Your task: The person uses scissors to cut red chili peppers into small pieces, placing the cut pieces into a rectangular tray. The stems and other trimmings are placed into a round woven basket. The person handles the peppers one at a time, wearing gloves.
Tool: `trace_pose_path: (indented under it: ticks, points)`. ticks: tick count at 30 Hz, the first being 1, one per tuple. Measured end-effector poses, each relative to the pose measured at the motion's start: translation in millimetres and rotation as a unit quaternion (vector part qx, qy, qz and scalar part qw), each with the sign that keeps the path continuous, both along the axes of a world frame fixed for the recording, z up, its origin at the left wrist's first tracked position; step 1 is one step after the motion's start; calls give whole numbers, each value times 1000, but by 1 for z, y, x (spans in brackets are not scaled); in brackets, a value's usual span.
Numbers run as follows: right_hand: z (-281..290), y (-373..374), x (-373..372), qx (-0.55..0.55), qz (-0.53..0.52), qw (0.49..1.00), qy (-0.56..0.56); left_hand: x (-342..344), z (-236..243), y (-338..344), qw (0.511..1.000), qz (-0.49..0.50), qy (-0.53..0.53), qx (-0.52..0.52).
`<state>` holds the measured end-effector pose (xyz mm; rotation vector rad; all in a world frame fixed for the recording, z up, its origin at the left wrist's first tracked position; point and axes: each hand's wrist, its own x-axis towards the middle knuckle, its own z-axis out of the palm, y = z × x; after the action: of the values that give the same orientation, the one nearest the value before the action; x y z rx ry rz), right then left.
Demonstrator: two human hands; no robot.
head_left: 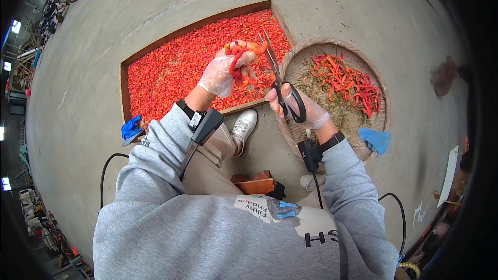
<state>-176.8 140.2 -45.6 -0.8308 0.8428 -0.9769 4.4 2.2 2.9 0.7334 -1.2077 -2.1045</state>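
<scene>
My left hand (219, 77), in a clear plastic glove, is closed around several red chili peppers (239, 72), some with orange tips. They are held over a shallow wooden tray (124, 93) filled with small cut chili pieces (171, 67). My right hand (309, 110), also gloved, grips black-handled scissors (273, 63). The blades point up and away, slightly parted, right beside the right ends of the held peppers. Below and beyond the right hand lies a round woven basket (386, 101) with a heap of whole red chilies (345, 84) and loose dry stems.
A blue cloth (374, 140) hangs over the basket's near right rim. Blue crumpled material (131, 127) lies at the tray's left corner. My white shoe (245, 124) is close to the tray's near edge. A small wooden seat (255, 184) is under me. Clutter lines the far left wall.
</scene>
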Motion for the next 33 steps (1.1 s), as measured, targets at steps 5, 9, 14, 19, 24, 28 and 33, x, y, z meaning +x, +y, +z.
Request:
trace_pose_path:
  ticks: [5,9,14,19,24,28,33]
  points:
    - [-2,-2,-2,-22,-1,999,30,0,3,1,1000,5,-26,7]
    - [-1,-1,-2,-35,0,999,34,2,2,-2,1000,-21,-7,-10]
    - [0,-2,-2,4,-5,1000,-6,4,-1,-3,1000,-26,-7,-13]
    - [-3,-2,-3,-14,0,1000,2,3,-6,-4,999,-31,4,-11]
    - [-4,-1,-3,-30,2,999,28,4,-5,-5,999,-45,4,-8]
    - [2,-2,-2,-17,-7,1000,25,5,-1,-3,999,-51,10,13]
    - [14,-1,1,-7,-78,994,82,3,-5,-7,999,-41,17,23]
